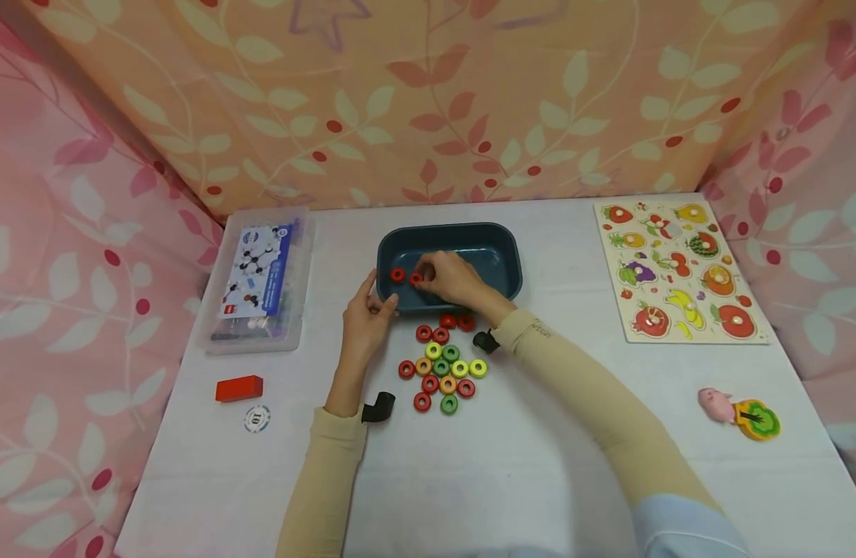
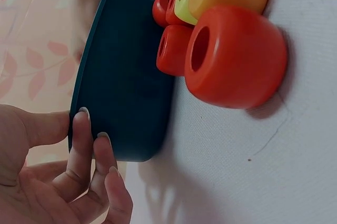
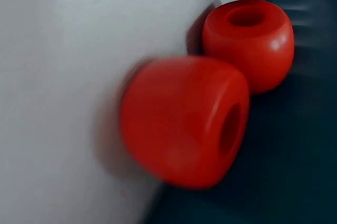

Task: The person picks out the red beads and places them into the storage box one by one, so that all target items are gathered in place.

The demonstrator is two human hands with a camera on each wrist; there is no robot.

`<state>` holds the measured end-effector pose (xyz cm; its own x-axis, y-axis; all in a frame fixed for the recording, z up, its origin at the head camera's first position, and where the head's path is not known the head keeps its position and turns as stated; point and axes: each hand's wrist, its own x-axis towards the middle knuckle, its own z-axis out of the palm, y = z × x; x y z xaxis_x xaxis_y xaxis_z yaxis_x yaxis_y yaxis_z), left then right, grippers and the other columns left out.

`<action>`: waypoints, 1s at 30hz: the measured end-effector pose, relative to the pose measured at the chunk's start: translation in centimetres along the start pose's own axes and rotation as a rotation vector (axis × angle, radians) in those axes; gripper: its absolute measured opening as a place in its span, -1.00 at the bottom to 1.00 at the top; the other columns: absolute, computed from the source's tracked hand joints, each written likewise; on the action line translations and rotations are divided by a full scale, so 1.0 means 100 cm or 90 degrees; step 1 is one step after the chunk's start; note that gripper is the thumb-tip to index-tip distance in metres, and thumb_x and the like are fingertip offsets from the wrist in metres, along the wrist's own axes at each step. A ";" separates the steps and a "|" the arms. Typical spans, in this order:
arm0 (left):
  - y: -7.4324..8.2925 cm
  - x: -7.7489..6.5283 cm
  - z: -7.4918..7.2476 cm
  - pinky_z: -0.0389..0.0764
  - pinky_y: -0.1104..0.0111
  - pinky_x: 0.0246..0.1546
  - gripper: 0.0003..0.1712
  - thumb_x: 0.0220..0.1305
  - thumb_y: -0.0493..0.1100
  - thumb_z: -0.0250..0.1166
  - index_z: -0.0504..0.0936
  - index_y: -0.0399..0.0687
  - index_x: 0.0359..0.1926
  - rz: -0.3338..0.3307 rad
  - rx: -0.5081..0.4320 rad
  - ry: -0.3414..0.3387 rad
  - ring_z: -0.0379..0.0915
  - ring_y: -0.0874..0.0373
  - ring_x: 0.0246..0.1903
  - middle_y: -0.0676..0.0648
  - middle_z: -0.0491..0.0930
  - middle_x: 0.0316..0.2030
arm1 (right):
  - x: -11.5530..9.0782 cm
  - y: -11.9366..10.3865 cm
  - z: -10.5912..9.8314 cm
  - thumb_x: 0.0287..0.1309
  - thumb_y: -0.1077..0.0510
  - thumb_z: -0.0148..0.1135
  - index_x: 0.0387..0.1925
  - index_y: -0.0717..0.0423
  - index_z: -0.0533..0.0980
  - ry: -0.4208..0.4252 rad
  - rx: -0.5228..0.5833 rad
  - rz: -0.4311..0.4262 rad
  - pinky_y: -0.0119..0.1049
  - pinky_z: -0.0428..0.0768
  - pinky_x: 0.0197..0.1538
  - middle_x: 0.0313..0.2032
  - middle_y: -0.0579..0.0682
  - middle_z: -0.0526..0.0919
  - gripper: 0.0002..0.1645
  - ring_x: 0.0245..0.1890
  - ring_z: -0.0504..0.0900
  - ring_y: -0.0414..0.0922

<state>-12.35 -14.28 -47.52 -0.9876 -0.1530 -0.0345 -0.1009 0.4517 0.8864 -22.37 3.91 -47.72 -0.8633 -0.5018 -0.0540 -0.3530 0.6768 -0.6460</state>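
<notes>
A dark blue plastic tray (image 1: pixel 498 263) stands at the back middle of the white table. My left hand (image 1: pixel 367 318) pinches its rim at the front left corner, thumb and fingertips on the edge in the left wrist view. Over the inside of the tray, my right hand (image 1: pixel 452 279) holds a red bead (image 1: pixel 415 279) between its fingertips. Another red bead (image 1: pixel 397 275) lies in the tray to the left of it. In front of the tray, red, orange, yellow and green ring-shaped beads (image 1: pixel 441 368) are spread on the cloth. Two red beads (image 3: pixel 184 121) lie close by its front wall.
On the left are a clear plastic case (image 1: pixel 257 279), a red block (image 1: pixel 239 388) and a chip marked 10 (image 1: pixel 257 418). On the right lie a fruit puzzle board (image 1: pixel 679 271), a pink pig figure (image 1: pixel 716 405) and a tree piece (image 1: pixel 757 419). Patterned curtains (image 1: pixel 428 101) enclose the table.
</notes>
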 end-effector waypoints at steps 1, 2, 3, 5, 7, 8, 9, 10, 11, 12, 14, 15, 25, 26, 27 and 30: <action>0.000 0.000 0.000 0.41 0.30 -0.28 -0.26 0.40 -0.11 0.28 0.24 -0.01 0.52 -0.002 0.001 -0.002 0.52 0.05 -0.46 -0.20 0.68 -0.43 | 0.001 0.000 0.001 0.23 0.11 0.39 -0.03 0.06 0.64 0.003 0.006 -0.001 -0.26 0.53 -0.24 -0.34 -0.08 0.68 -0.71 -0.36 0.61 -0.17; 0.000 0.000 0.000 0.42 0.30 -0.28 -0.26 0.41 -0.11 0.28 0.24 0.00 0.52 -0.004 0.001 -0.003 0.53 0.03 -0.45 -0.20 0.68 -0.43 | 0.002 0.000 0.001 0.23 0.13 0.39 0.00 0.08 0.64 0.004 0.013 -0.002 -0.25 0.55 -0.20 -0.30 -0.06 0.70 -0.69 -0.32 0.62 -0.16; 0.000 0.000 0.000 0.42 0.30 -0.27 -0.26 0.41 -0.10 0.28 0.23 0.01 0.52 -0.007 0.002 -0.004 0.55 0.03 -0.44 -0.20 0.68 -0.43 | 0.003 0.000 0.002 0.23 0.15 0.38 0.02 0.10 0.63 0.007 0.021 -0.003 -0.24 0.57 -0.16 -0.26 -0.04 0.71 -0.67 -0.28 0.63 -0.16; 0.000 0.000 0.000 0.43 0.30 -0.27 -0.26 0.41 -0.10 0.28 0.23 0.03 0.52 -0.012 0.001 -0.005 0.56 0.02 -0.43 -0.20 0.68 -0.42 | 0.002 0.000 0.002 0.23 0.17 0.38 0.07 0.12 0.61 0.010 0.041 -0.003 -0.21 0.59 -0.09 -0.20 -0.02 0.72 -0.63 -0.22 0.66 -0.15; 0.001 -0.001 0.000 0.44 0.31 -0.26 -0.26 0.41 -0.10 0.27 0.23 0.05 0.53 -0.016 0.002 -0.007 0.57 0.02 -0.42 -0.19 0.68 -0.42 | 0.000 0.000 0.001 0.23 0.18 0.38 0.09 0.15 0.60 0.011 0.064 -0.006 -0.20 0.60 -0.05 -0.17 0.00 0.74 -0.61 -0.18 0.68 -0.14; 0.001 -0.001 0.000 0.44 0.30 -0.26 -0.27 0.41 -0.10 0.27 0.23 0.05 0.53 -0.017 0.000 -0.006 0.58 0.01 -0.41 -0.20 0.68 -0.42 | -0.001 0.000 0.000 0.23 0.20 0.38 0.08 0.15 0.60 0.012 0.072 -0.009 -0.20 0.61 -0.05 -0.17 0.01 0.74 -0.62 -0.17 0.69 -0.14; 0.002 -0.001 0.000 0.44 0.31 -0.25 -0.27 0.41 -0.10 0.28 0.23 0.05 0.53 -0.017 -0.001 -0.006 0.58 0.01 -0.41 -0.20 0.68 -0.42 | -0.003 0.000 -0.002 0.23 0.21 0.37 0.07 0.16 0.60 0.012 0.080 -0.013 -0.20 0.62 -0.05 -0.17 0.01 0.74 -0.63 -0.17 0.70 -0.14; 0.002 -0.001 0.000 0.44 0.31 -0.25 -0.27 0.41 -0.10 0.27 0.23 0.05 0.53 -0.017 -0.001 -0.007 0.58 0.01 -0.41 -0.20 0.69 -0.41 | -0.006 0.000 -0.004 0.23 0.22 0.37 0.06 0.17 0.60 0.011 0.087 -0.017 -0.21 0.62 -0.05 -0.17 0.01 0.75 -0.64 -0.17 0.70 -0.14; 0.002 -0.001 0.000 0.44 0.31 -0.25 -0.26 0.41 -0.10 0.28 0.23 0.05 0.53 -0.017 -0.001 -0.007 0.58 0.01 -0.41 -0.20 0.69 -0.41 | -0.008 0.000 -0.006 0.23 0.23 0.37 0.05 0.18 0.60 0.010 0.095 -0.022 -0.21 0.63 -0.06 -0.18 0.01 0.75 -0.65 -0.18 0.70 -0.15; 0.002 -0.001 0.000 0.44 0.31 -0.25 -0.26 0.41 -0.10 0.28 0.23 0.05 0.53 -0.017 -0.002 -0.007 0.58 0.00 -0.41 -0.21 0.69 -0.41 | -0.011 0.000 -0.009 0.23 0.24 0.37 0.05 0.19 0.60 0.009 0.098 -0.028 -0.22 0.63 -0.07 -0.19 0.01 0.75 -0.66 -0.18 0.70 -0.15; 0.001 -0.001 0.000 0.44 0.31 -0.25 -0.26 0.41 -0.10 0.28 0.23 0.06 0.53 -0.019 -0.006 -0.006 0.59 -0.02 -0.40 -0.22 0.69 -0.41 | -0.018 0.000 -0.014 0.23 0.25 0.37 0.03 0.20 0.61 0.008 0.101 -0.041 -0.25 0.63 -0.09 -0.21 -0.01 0.74 -0.67 -0.21 0.69 -0.17; 0.001 0.000 0.000 0.44 0.31 -0.25 -0.26 0.41 -0.10 0.28 0.23 0.05 0.53 -0.019 -0.005 -0.006 0.60 -0.03 -0.40 -0.22 0.69 -0.41 | -0.023 -0.001 -0.018 0.23 0.24 0.37 0.02 0.20 0.61 0.008 0.101 -0.050 -0.26 0.62 -0.11 -0.22 -0.03 0.74 -0.67 -0.22 0.69 -0.17; 0.002 -0.001 0.001 0.54 0.30 -0.22 -0.26 0.41 -0.12 0.28 0.23 0.02 0.53 -0.010 -0.010 0.001 0.67 -0.03 -0.37 -0.20 0.67 -0.43 | -0.077 -0.008 -0.046 0.17 0.17 0.44 -0.09 0.04 0.66 0.037 0.105 -0.125 -0.31 0.56 -0.28 -0.38 -0.14 0.69 -0.75 -0.35 0.61 -0.21; 0.002 -0.001 0.001 0.54 0.30 -0.23 -0.26 0.41 -0.12 0.28 0.23 0.02 0.53 -0.010 -0.010 0.001 0.66 -0.03 -0.37 -0.20 0.67 -0.43 | -0.082 -0.007 -0.047 0.17 0.17 0.44 -0.10 0.03 0.67 0.030 0.109 -0.121 -0.32 0.55 -0.31 -0.41 -0.16 0.69 -0.76 -0.39 0.60 -0.21; 0.002 -0.001 0.001 0.54 0.30 -0.23 -0.26 0.41 -0.11 0.28 0.23 0.03 0.53 -0.012 -0.010 0.000 0.66 -0.03 -0.38 -0.20 0.67 -0.44 | -0.087 -0.006 -0.047 0.17 0.16 0.44 -0.11 0.02 0.68 0.022 0.110 -0.117 -0.32 0.54 -0.34 -0.45 -0.17 0.68 -0.77 -0.43 0.59 -0.21; 0.002 -0.001 0.001 0.54 0.30 -0.22 -0.25 0.40 -0.11 0.29 0.23 0.03 0.53 -0.016 -0.010 0.000 0.66 -0.03 -0.38 -0.20 0.68 -0.43 | -0.102 0.001 -0.043 0.20 0.14 0.42 -0.11 0.02 0.70 -0.014 0.105 -0.098 -0.36 0.46 -0.45 -0.55 -0.19 0.64 -0.79 -0.53 0.57 -0.20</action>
<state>-12.32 -14.08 -47.37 -0.9847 -0.1645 -0.0573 -0.1243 0.4336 0.8925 -15.17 11.39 -43.96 -0.7952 -0.6050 0.0403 -0.4148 0.4943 -0.7639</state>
